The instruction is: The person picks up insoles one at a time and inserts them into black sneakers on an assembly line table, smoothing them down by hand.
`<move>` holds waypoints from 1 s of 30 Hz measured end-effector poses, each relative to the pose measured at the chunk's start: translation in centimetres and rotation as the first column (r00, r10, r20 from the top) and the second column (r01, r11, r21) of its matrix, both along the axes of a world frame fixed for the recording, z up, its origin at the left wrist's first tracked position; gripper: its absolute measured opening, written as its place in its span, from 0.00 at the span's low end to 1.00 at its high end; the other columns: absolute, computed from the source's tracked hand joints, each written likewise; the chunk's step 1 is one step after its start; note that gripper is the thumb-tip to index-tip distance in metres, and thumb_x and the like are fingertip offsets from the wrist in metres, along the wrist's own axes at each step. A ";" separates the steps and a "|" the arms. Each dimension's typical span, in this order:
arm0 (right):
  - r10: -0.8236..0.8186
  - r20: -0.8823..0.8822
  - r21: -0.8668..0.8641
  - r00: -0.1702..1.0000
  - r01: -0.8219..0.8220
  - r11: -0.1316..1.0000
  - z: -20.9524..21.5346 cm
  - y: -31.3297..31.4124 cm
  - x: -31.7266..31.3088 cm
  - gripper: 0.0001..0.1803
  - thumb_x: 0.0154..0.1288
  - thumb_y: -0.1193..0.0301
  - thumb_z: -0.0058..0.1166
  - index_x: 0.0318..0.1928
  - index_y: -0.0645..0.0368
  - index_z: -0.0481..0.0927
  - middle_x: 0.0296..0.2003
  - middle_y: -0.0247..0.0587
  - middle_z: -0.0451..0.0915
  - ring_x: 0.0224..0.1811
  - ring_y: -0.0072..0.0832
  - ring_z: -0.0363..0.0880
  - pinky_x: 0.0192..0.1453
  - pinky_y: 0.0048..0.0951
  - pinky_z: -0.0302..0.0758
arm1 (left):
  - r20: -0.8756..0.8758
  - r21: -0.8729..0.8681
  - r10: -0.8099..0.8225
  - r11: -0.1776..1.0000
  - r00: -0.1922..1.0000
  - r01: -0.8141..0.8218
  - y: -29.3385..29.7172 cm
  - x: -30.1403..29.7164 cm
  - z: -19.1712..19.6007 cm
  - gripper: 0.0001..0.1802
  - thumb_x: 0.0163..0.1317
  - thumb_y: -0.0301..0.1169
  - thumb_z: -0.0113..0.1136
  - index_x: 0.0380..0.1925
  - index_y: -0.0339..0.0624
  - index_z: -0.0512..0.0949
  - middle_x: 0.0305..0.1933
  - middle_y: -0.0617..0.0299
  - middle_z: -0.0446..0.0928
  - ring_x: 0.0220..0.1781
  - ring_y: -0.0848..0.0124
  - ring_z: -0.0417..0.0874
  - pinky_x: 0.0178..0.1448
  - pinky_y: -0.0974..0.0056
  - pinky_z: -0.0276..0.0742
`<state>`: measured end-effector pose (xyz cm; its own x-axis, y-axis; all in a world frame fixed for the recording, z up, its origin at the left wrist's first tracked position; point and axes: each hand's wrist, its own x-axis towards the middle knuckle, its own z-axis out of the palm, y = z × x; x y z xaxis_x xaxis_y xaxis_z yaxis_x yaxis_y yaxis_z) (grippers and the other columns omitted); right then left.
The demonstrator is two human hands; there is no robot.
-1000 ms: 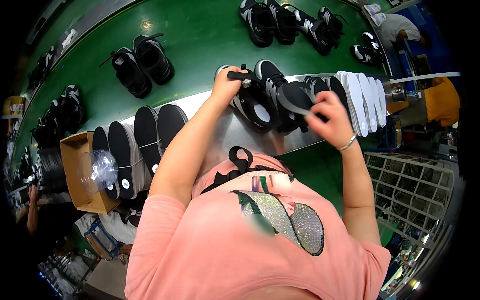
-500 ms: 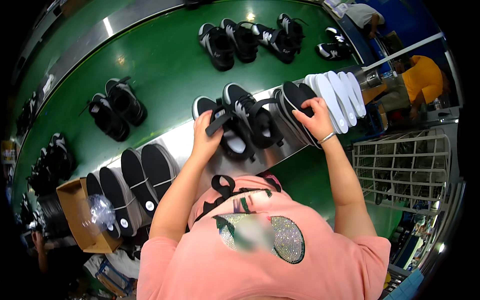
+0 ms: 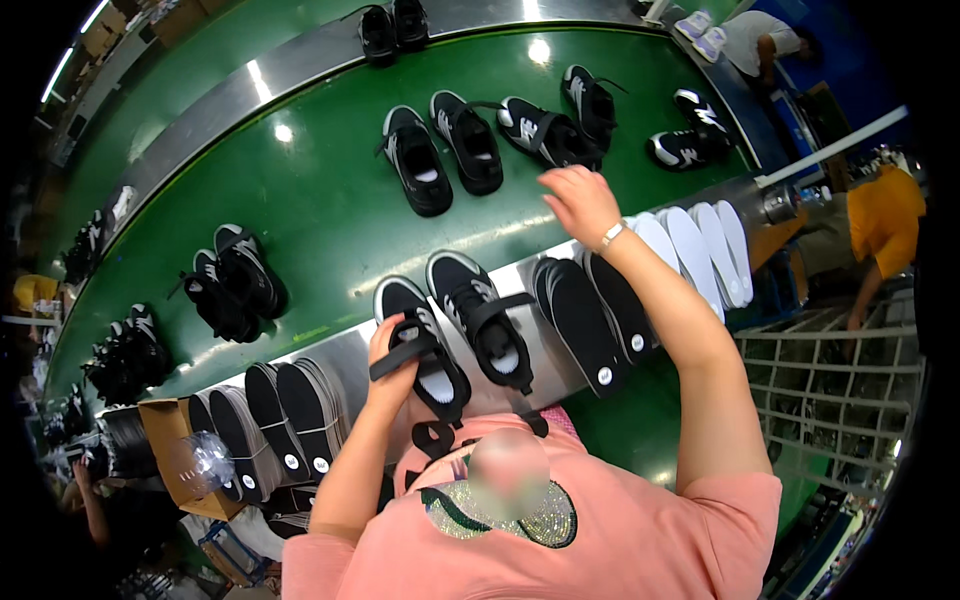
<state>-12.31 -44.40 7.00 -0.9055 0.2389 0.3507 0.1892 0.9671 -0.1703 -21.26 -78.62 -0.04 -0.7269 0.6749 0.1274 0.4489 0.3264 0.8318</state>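
A pair of black sneakers with grey toes stands on the metal ledge in front of me. My left hand [image 3: 391, 368] grips the left sneaker [image 3: 437, 375] by its outer side, with the shoe's loose strap lying across my fingers. Beside it, untouched, is the right sneaker [image 3: 478, 320], its strap folded out to the right. My right hand [image 3: 583, 203] is over the green belt, fingers apart and nothing seen in them. It is closest to a black sneaker with a white side mark [image 3: 545, 133], though I cannot tell whether it touches it.
Black insoles [image 3: 578, 325] and white insoles [image 3: 690, 250] lie right of the pair. Tied insole bundles [image 3: 300, 400] and a cardboard box [image 3: 165, 445] stand left. More sneakers [image 3: 418, 160] sit on the green belt [image 3: 330, 190]. A wire rack [image 3: 830, 390] is at right; people work nearby.
My right hand has left the black insoles and moved forward and left over the belt. The left hand stays on the left sneaker. The whole view has shifted, showing more of the far side.
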 end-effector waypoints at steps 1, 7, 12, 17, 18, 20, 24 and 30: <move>0.033 -0.004 -0.005 0.999 -0.033 0.999 -0.4 0.8 -2.7 0.13 0.53 0.68 0.52 0.41 0.53 0.73 0.39 0.32 0.74 0.46 0.31 0.69 0.46 0.33 0.65 | 0.073 -0.035 0.069 0.997 0.995 -0.066 0.2 0.2 0.3 0.24 0.41 0.22 0.57 0.44 0.36 0.70 0.46 0.51 0.71 0.51 0.55 0.70 0.57 0.61 0.64; 0.153 0.188 0.101 0.970 -0.174 0.980 -5.1 6.1 -15.0 0.12 0.52 0.67 0.52 0.39 0.51 0.74 0.40 0.32 0.74 0.47 0.30 0.68 0.47 0.36 0.65 | 0.201 -0.065 0.207 0.978 0.957 -0.198 -0.7 0.8 -2.1 0.20 0.40 0.23 0.59 0.39 0.35 0.71 0.48 0.48 0.70 0.53 0.55 0.70 0.59 0.60 0.63; 0.160 0.344 -0.355 0.925 -0.030 0.934 -6.1 9.3 -20.2 0.13 0.54 0.66 0.48 0.41 0.51 0.77 0.39 0.41 0.78 0.45 0.38 0.73 0.49 0.39 0.68 | 0.159 -0.126 0.241 0.967 0.957 -0.222 0.6 1.4 -0.6 0.13 0.42 0.21 0.58 0.32 0.37 0.72 0.45 0.52 0.73 0.54 0.55 0.70 0.59 0.59 0.64; 0.394 0.423 -0.621 0.816 -0.055 0.782 -5.4 12.1 -22.1 0.11 0.56 0.70 0.48 0.39 0.61 0.76 0.28 0.41 0.78 0.31 0.29 0.75 0.40 0.30 0.70 | 0.208 -0.121 0.241 0.968 0.948 -0.219 1.6 1.5 0.7 0.10 0.42 0.21 0.57 0.29 0.39 0.73 0.45 0.54 0.73 0.54 0.56 0.70 0.58 0.59 0.64; 0.397 0.410 -0.631 0.821 -0.059 0.773 -5.5 12.1 -22.2 0.11 0.56 0.69 0.48 0.39 0.61 0.76 0.28 0.41 0.79 0.31 0.29 0.74 0.40 0.30 0.70 | 0.225 -0.093 0.238 0.971 0.945 -0.222 1.7 1.2 0.6 0.10 0.42 0.21 0.57 0.29 0.39 0.73 0.44 0.54 0.74 0.54 0.56 0.70 0.58 0.59 0.64; 0.395 0.383 -0.650 0.835 -0.060 0.757 -5.8 12.0 -21.9 0.12 0.56 0.69 0.48 0.39 0.61 0.76 0.28 0.40 0.79 0.31 0.28 0.74 0.40 0.29 0.70 | 0.228 -0.148 0.206 0.973 0.952 -0.175 1.6 1.0 1.0 0.10 0.43 0.21 0.58 0.29 0.39 0.72 0.45 0.55 0.73 0.55 0.57 0.69 0.58 0.59 0.64; 0.454 0.337 -0.696 0.825 -0.106 0.710 -5.1 12.5 -20.3 0.15 0.55 0.63 0.51 0.40 0.60 0.76 0.33 0.40 0.79 0.36 0.29 0.75 0.45 0.29 0.69 | 0.700 0.014 -0.039 0.999 0.713 0.040 0.3 -2.3 2.8 0.24 0.47 0.29 0.60 0.47 0.39 0.69 0.54 0.56 0.68 0.62 0.62 0.62 0.64 0.61 0.54; 0.006 0.160 -0.226 0.987 0.031 0.974 -2.7 16.1 -14.8 0.13 0.51 0.64 0.47 0.38 0.49 0.78 0.38 0.33 0.78 0.46 0.34 0.73 0.48 0.42 0.66 | 0.654 -0.340 0.438 0.899 0.618 -0.277 -0.9 -11.2 7.1 0.16 0.54 0.32 0.54 0.44 0.45 0.70 0.43 0.63 0.75 0.42 0.71 0.76 0.45 0.65 0.71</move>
<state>-27.07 -28.33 4.28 -0.9416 0.3073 0.1378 0.2434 0.9038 -0.3521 -32.42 -79.54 7.05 -0.7296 0.2922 -0.6183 -0.4255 0.5140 0.7449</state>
